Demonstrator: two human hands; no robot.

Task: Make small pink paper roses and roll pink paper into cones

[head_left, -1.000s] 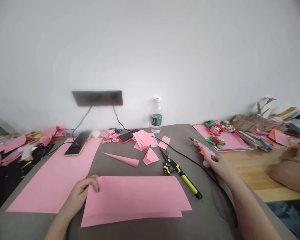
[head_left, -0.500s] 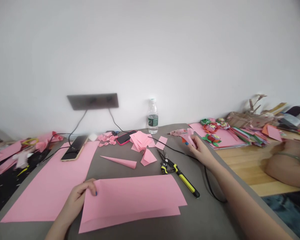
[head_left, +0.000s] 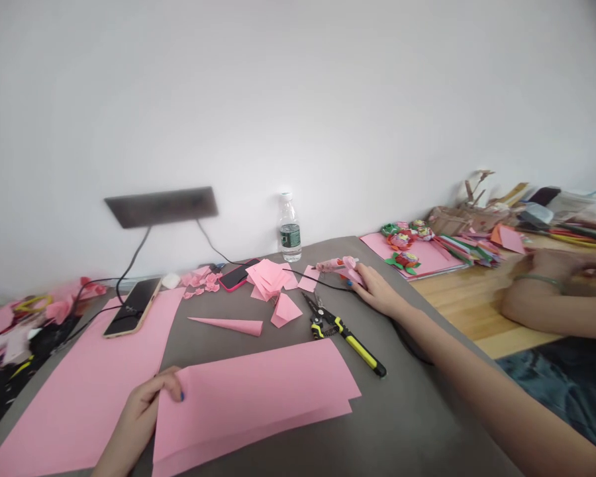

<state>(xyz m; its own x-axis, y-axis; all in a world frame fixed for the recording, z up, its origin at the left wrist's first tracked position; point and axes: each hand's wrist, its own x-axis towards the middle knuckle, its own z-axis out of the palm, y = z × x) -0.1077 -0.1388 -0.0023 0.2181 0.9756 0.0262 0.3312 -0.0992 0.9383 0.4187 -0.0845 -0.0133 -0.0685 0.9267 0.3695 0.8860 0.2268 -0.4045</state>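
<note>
My left hand (head_left: 151,405) pinches the left end of a folded pink paper sheet (head_left: 258,391), thumb on top, fingers hidden below. Across the table, my right hand (head_left: 377,286) has its fingers round the handle of a pink hot glue gun (head_left: 342,264), its nozzle towards the left. Between the hands lie yellow-and-black wire strippers (head_left: 350,336), jaws apart. A rolled pink paper cone (head_left: 233,325) rests behind the folded sheet. Beside it are a pile of pink paper squares (head_left: 268,278) and a loosely bent square (head_left: 285,310).
A large pink sheet (head_left: 99,384) with a phone (head_left: 134,308) on it covers the left side. Along the back are small pink paper petals (head_left: 206,281), a second phone (head_left: 236,277) and a water bottle (head_left: 291,232). Paper flowers (head_left: 402,242) and another person's arm (head_left: 551,298) are at right.
The view has swung a little to the right. The glue gun in my right hand has tipped over and sits lower. My left hand keeps its hold on the folded sheet.
</note>
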